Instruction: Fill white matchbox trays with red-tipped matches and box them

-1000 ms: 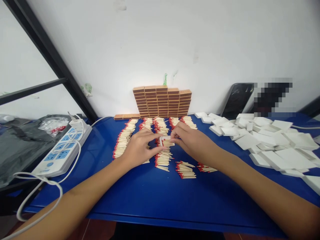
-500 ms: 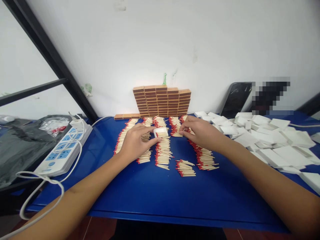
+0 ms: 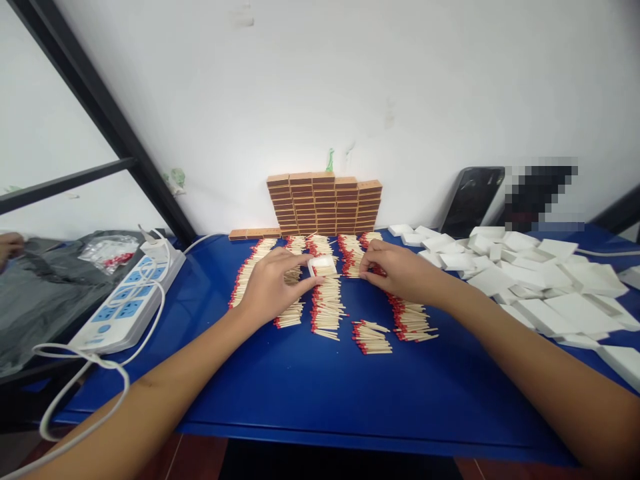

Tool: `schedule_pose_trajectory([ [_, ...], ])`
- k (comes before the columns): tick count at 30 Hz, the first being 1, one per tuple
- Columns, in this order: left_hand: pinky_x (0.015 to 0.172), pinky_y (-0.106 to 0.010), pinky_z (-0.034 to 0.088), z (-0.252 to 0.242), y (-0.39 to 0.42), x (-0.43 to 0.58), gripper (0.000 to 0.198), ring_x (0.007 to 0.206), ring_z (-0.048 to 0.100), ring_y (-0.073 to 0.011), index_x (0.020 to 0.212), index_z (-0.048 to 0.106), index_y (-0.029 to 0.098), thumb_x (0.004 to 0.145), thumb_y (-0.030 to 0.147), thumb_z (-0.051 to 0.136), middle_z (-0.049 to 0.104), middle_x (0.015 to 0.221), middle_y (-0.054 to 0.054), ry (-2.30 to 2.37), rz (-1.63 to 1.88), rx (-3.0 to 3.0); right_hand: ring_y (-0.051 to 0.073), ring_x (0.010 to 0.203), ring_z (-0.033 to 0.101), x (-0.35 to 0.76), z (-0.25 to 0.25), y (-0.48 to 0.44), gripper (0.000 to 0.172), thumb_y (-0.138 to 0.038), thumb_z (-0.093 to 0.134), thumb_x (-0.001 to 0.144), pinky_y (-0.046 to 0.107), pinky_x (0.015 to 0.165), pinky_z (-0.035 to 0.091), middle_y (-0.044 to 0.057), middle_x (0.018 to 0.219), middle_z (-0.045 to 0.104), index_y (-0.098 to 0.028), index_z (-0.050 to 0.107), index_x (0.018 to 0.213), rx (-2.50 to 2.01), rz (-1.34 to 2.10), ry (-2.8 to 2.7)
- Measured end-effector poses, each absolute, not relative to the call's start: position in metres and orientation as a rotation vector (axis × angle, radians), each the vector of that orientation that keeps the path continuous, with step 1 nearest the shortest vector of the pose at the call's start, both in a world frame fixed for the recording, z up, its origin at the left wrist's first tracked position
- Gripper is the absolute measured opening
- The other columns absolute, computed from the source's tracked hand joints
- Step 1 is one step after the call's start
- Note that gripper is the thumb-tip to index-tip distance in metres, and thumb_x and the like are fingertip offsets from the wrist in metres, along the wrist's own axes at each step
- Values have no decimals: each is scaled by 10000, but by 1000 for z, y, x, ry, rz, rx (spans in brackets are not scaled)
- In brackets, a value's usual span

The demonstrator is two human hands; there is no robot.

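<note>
Right hand (image 3: 393,270) has moved off the white tray (image 3: 323,265) to the match row (image 3: 351,255) at its fingertips, fingers pinched narrow; gripping anything, I can't tell. Left hand (image 3: 270,285) pinches the tray by opposite edges, likely keeping its hollow clear.

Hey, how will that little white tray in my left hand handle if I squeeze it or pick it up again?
The white tray is probably light, since your left hand supports it with just thumb and fingers. It seems stiff enough for a gentle pinch, as it keeps its boxy shape. Its rim looks thin, so a hard squeeze might bend it.
</note>
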State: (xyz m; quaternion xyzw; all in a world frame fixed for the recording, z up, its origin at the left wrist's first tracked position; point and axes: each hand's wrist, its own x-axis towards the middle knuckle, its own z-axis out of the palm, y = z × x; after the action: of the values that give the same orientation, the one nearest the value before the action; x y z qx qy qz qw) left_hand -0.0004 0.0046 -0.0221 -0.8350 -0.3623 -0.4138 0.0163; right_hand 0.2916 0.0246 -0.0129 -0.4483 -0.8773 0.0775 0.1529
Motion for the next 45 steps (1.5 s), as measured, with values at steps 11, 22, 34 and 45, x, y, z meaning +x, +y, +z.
schedule_pose_trajectory([
  [11, 843, -378, 587, -23, 4, 0, 372, 914, 714, -224, 1137, 783, 202, 847, 427, 846, 808, 1005, -65, -1140, -1241, -2613, 212, 824, 630, 291, -7, 22, 109, -215, 642, 913, 330, 730, 467, 81, 966, 675, -204, 743, 871, -1290, 341, -2574],
  [22, 843, -393, 584, -23, 4, 0, 387, 915, 714, -233, 1131, 786, 193, 851, 454, 835, 808, 1006, -71, -1119, -1237, -2633, 204, 822, 616, 291, -11, 25, 116, -220, 627, 923, 333, 732, 459, 78, 987, 673, -213, 738, 890, -1289, 379, -2584],
  [34, 817, -372, 592, -24, 4, 1, 390, 886, 723, -226, 1142, 783, 178, 854, 435, 837, 805, 978, -82, -1084, -1228, -2651, 218, 854, 611, 287, 1, 15, 170, -307, 571, 988, 337, 745, 458, 79, 980, 631, -212, 689, 912, -1197, 281, -2427],
  [45, 760, -354, 588, -27, -8, 13, 428, 827, 705, -211, 1178, 773, 166, 869, 458, 818, 779, 901, -85, -962, -1266, -2723, 199, 832, 625, 258, -9, -9, 134, -288, 576, 1023, 336, 751, 476, 69, 1014, 621, -202, 669, 977, -1058, 135, -2383],
])
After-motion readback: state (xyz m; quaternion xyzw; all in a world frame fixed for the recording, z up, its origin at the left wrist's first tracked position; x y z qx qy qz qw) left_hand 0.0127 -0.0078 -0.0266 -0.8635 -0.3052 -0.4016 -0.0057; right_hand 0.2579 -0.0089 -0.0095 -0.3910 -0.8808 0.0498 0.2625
